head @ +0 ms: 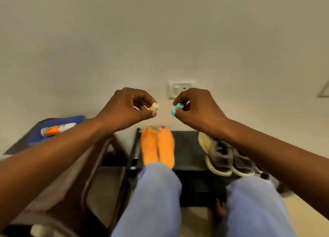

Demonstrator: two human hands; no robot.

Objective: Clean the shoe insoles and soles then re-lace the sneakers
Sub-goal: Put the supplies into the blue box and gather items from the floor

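1. Small cream piece (153, 107) pinched in the left hand (128, 106): most of it is covered by the fingers; what it is cannot be told.
2. Teal piece (176, 110) in the right hand (197, 106): partly hidden behind the fingers, too small to identify.
3. Sneakers (226, 154), right of the orange insoles (157, 146): blurred, laces unreadable, the right forearm covers the outer one.
4. Insoles: heel ends hidden under the blue trouser leg (153, 197).
5. Orange-white tube (57, 129), left of the insoles: label too blurred to read.
6. Brown chair (92, 165), left of the insoles: motion-blurred, cut by the bottom edge.
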